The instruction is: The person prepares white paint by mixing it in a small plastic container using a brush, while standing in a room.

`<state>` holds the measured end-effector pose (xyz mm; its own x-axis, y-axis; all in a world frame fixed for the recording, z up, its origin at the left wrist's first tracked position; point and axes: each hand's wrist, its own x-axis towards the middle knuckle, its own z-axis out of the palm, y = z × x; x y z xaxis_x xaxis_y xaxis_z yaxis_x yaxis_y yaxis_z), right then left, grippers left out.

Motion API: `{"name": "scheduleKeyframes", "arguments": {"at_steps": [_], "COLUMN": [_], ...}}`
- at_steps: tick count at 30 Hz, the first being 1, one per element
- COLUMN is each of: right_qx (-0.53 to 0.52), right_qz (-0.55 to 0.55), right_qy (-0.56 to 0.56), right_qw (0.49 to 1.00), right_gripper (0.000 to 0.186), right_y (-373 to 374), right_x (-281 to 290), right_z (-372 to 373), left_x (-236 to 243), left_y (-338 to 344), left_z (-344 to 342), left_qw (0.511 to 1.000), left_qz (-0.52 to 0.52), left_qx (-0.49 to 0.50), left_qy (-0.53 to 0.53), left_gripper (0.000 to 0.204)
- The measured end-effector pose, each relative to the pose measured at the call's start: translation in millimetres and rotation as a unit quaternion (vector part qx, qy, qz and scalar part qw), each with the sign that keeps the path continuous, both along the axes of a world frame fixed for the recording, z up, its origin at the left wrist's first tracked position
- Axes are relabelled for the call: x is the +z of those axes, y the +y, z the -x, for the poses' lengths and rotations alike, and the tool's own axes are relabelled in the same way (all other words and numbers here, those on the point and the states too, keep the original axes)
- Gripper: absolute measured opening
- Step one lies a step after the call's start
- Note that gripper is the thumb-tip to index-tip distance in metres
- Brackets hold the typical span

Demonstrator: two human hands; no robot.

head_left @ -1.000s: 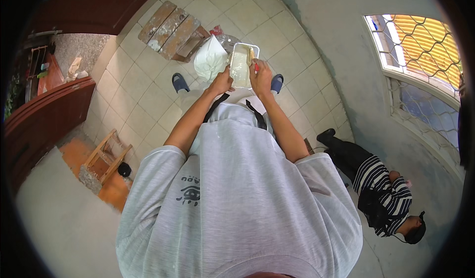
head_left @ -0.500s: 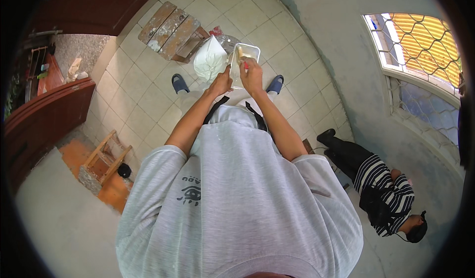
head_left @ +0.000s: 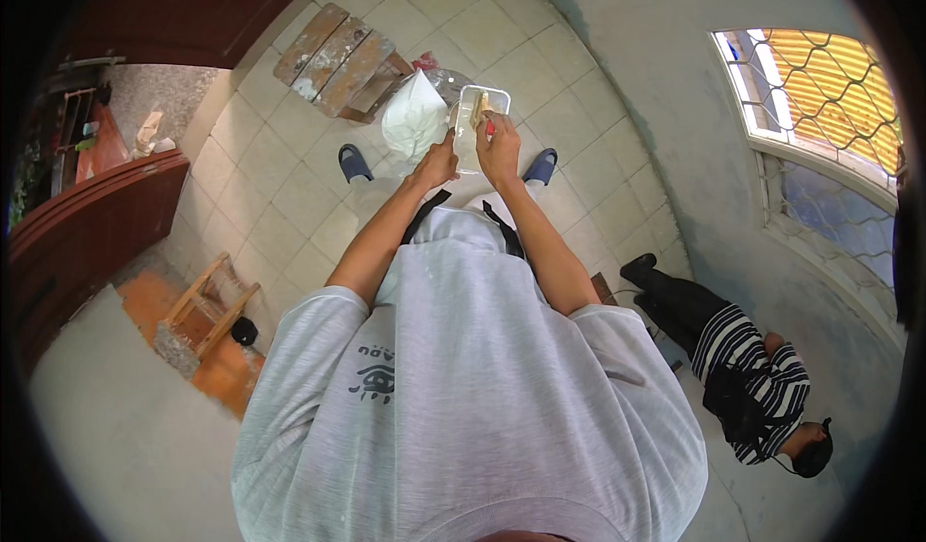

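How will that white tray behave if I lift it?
The white tray is probably fairly stiff, since its rim keeps a neat rectangular outline. What looks like pale paste inside might shift if tilted. With the left hand at its left edge, pushing down opposite could tip it.

The floor (head_left: 521, 45) has pale square tiles. On it stands a wooden stool (head_left: 338, 55) with whitish stains, and just beside this a white bag (head_left: 415, 118). Two dark blue slippers (head_left: 354, 163) rest on the tiles, apart from each other.
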<state>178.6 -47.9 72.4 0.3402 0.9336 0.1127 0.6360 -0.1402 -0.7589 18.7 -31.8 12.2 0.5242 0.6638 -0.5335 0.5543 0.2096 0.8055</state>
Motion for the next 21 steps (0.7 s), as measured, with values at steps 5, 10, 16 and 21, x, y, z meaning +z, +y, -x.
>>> {"name": "scheduleKeyframes", "arguments": {"at_steps": [5,10,16,21], "right_qx": [0.054,-0.027,-0.017,0.055], "right_qz": [0.035,0.058,0.008,0.026], "right_qy": [0.013,-0.025,-0.027,0.017], "right_qw": [0.998,0.998,0.999,0.998], "right_gripper": [0.022,0.021,0.022,0.023], "right_y": [-2.6,-6.5,-0.1,3.4], "right_x": [2.5,8.3,-3.5,-1.5], "right_z": [-2.4,-15.5,-3.7,2.9], "left_x": [7.1,3.4,12.0,-5.2], "left_y": [0.9,2.8,3.5,2.0], "left_z": [-0.3,-1.4,-3.8,3.2], "left_qw": [1.000,0.999,1.000,1.000], "left_qz": [0.018,0.038,0.017,0.005], "left_qx": [0.007,0.035,-0.006,-0.001], "left_qy": [0.009,0.001,0.013,0.012], "left_gripper": [0.066,0.064,0.066,0.066]}}
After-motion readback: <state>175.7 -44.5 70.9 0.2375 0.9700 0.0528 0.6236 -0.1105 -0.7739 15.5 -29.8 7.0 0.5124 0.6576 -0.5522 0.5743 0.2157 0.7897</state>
